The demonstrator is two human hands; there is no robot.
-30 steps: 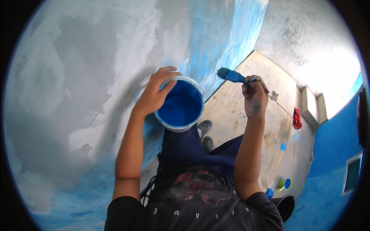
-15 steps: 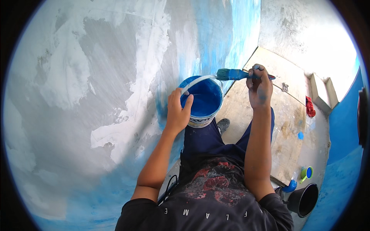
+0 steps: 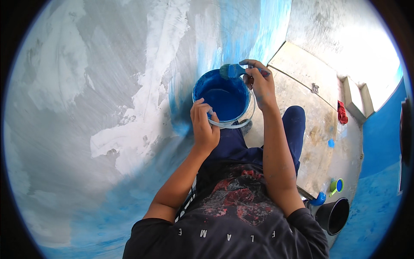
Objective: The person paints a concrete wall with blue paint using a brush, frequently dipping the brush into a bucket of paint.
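My left hand [image 3: 205, 125] grips the near-left rim of a paint bucket [image 3: 205, 82], fingers curled over the edge. Blue paint [image 3: 222, 102] lies inside, and blue smears coat the inner wall. The bucket's white carrying handle [image 3: 241, 125] hangs down on the near right side. In my right hand [image 3: 261, 84] is a paintbrush [image 3: 235, 71], pinched by its handle, with its blue-stained bristles pointing left above the bucket's far rim. Whether the bristles touch the rim, I cannot tell. Paint stains show on my right hand's fingers.
To the left rises a wall [image 3: 116, 86] with grey, white and blue patches. Wooden boards [image 3: 310, 142] lie at right. Beyond them are a red cloth [image 3: 342, 113], a green cup with blue inside [image 3: 337, 186], a blue scoop-like thing [image 3: 318, 199] and a black bucket [image 3: 334, 216].
My right hand has moved left, bringing the brush over the bucket's far rim. The carrying handle has swung from across the top down to the near side. The bucket has shifted slightly.
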